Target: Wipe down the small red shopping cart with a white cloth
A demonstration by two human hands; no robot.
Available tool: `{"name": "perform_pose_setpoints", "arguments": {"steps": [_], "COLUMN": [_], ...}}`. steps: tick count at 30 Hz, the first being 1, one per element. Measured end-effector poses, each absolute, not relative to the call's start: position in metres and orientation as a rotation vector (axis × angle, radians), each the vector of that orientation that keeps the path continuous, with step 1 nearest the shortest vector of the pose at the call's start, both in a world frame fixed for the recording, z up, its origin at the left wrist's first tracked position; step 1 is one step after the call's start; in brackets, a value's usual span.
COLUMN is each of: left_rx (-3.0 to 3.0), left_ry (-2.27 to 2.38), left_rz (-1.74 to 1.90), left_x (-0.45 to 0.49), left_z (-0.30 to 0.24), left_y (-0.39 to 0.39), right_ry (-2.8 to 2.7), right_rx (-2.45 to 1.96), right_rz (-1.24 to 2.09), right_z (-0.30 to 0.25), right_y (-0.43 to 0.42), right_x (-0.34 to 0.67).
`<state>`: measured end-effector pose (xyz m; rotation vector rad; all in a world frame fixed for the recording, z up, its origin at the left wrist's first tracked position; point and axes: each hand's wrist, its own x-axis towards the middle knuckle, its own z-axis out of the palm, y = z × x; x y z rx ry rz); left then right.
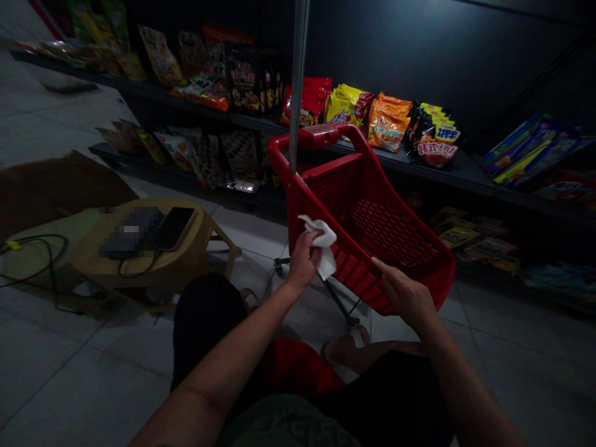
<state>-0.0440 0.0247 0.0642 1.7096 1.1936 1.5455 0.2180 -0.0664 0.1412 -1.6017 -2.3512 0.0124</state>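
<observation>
A small red plastic shopping cart (pixel 393 233) with slotted walls stands in front of me, tilted in my view. My left hand (pixel 305 257) is closed on a crumpled white cloth (pixel 327 248), which lies against the cart's near side below the handle end. Farther along that side, my right hand (pixel 407 295) grips the cart's upper rim, one finger stretched along the edge and the other fingers partly hidden. A metal pole (pixel 298 87) rises at the handle end. The basket's interior shows no goods that I can make out.
Behind the cart run dark shelves (pixel 465 177) with snack bags and noodle packets (pixel 390 121). To my left, a yellowish plastic stool (pixel 198 233) holds a phone (pixel 175 228) and a blurred-out item. Black cables (pixel 49 261) lie beside it, near brown cardboard (pixel 69 183).
</observation>
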Motion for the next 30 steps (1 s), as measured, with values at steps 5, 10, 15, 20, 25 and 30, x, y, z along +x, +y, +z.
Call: {"name": "perform_pose_setpoints", "arguments": {"steps": [5,10,15,20,25,30], "left_rx": [1.429,1.855,2.046,1.608,2.085,2.138], "left_ry": [1.545,1.469,1.410,1.717,1.362,1.461], "left_rz": [1.783,1.471,1.402,1.579,1.270,1.503], "left_x": [-0.044,-0.002,-0.043,-0.025,0.004,-0.047], "left_z": [0.086,0.072,0.080,0.083,0.069,0.108], "left_y": [0.063,0.024,0.043,0.052,-0.005,0.028], "right_ry": [-2.331,-2.332,-2.337,-2.331,-2.322,-2.249], "right_rx": [-1.589,-1.552,-1.523,-1.545,-1.547,-1.610], "right_rz": [0.015,0.036,0.059,0.051,0.009,0.051], "right_z": [0.141,0.142,0.141,0.143,0.142,0.139], "right_y": [-0.065,-0.066,-0.065,-0.065,-0.067,-0.070], "right_x": [0.210,0.211,0.222,0.210,0.204,0.209]}}
